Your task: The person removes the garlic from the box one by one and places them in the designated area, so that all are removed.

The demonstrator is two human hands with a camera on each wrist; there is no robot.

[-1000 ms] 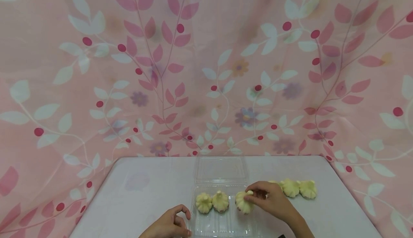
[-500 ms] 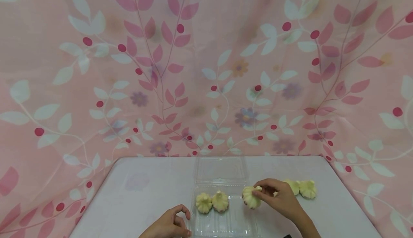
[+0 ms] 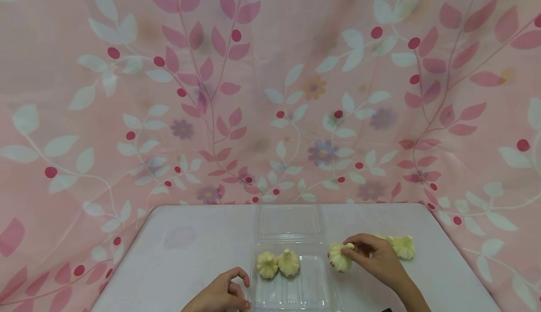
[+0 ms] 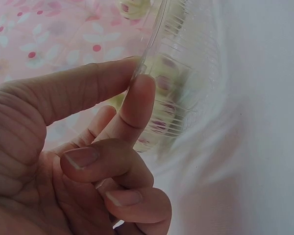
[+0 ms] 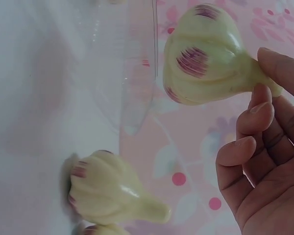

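My right hand point(image 3: 376, 255) pinches a pale garlic bulb point(image 3: 340, 257) by its stem. In the right wrist view this garlic bulb point(image 5: 206, 56) shows purple streaks and is held up off the table. The clear plastic container point(image 3: 291, 295) lies with its lid folded back, and two garlic bulbs point(image 3: 278, 265) sit side by side in its far left part. At the container's left side, my left hand point(image 3: 221, 291) pinches the rim between thumb and finger, as the left wrist view of the hand point(image 4: 103, 132) shows.
To the right on the white table point(image 3: 198, 237) lie more garlic bulbs point(image 3: 403, 247), partly hidden behind my right hand. The container's clear lid point(image 3: 289, 220) lies toward the back edge. A pink floral cloth point(image 3: 270, 91) hangs behind the table.
My right hand has moved right with the garlic bulb, from over the container to past its right side, toward the bulbs on the table. The left hand has stayed put.
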